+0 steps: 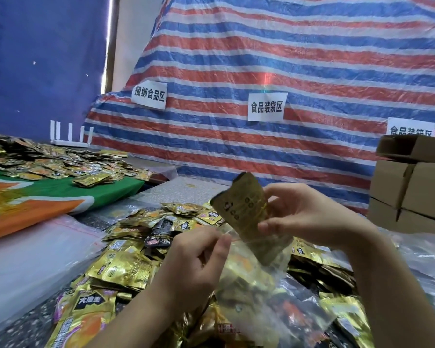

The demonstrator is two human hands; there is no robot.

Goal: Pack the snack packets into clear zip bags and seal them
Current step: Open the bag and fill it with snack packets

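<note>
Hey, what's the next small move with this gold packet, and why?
Probably slide the gold packet down into the clear zip bag: the right hand holds it half inside the mouth, which the left hand pinches open.

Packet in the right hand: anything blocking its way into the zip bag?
Nothing visible does. The right hand holds the gold packet with its lower end already at the mouth of the clear zip bag, whose edge the left hand pinches. Loose packets lie underneath, not between.
</note>
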